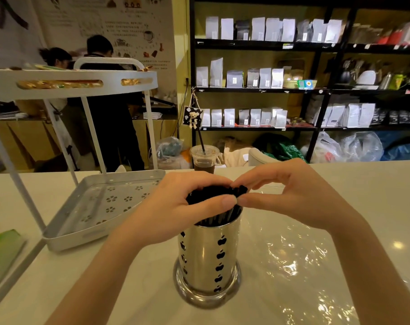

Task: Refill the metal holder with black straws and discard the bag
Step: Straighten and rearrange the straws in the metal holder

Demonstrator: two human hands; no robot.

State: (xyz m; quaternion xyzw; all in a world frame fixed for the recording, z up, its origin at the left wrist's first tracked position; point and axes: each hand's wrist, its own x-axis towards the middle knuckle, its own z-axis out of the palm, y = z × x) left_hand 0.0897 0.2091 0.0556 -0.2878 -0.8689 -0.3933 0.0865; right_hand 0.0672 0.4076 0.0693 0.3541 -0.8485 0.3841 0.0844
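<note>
A shiny metal holder [207, 256] with apple-shaped cut-outs stands upright on the white counter in front of me. A bundle of black straws [219, 195] stands in it, tops sticking out above the rim. My left hand [173, 209] wraps around the straw tops from the left, thumb across the front. My right hand [290, 195] comes in from the right, its fingertips pinching the straw tops beside my left thumb. A clear plastic bag [300, 261] lies flat and crinkled on the counter to the right of the holder.
A white two-tier rack stands at the left, its lower perforated tray [100, 207] near the holder. An iced drink cup [204, 158] with a black straw sits behind my hands. A green object [2, 252] lies at the left edge. Two people stand behind the rack.
</note>
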